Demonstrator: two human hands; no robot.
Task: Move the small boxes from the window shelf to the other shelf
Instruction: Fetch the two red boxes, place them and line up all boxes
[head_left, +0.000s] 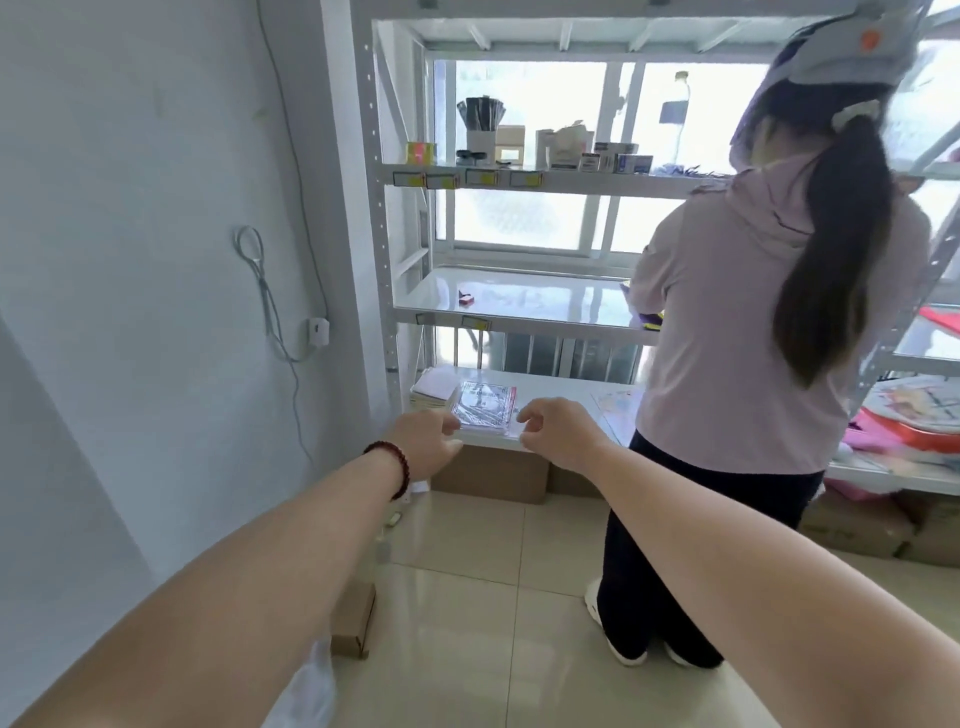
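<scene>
At low shelf (550, 387), near edge: left hand (423, 447) and right hand (558, 434) flank plastic-wrapped packet (483, 408), fingers apart, curled, nothing gripped. Small boxes (615, 158) sit far, upper window shelf (545, 182). Likely light, stiff cardboard; pinch by side faces.

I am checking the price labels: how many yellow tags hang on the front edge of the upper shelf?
4, in a row at the left end of the upper shelf edge. The other person may hide more.
</scene>
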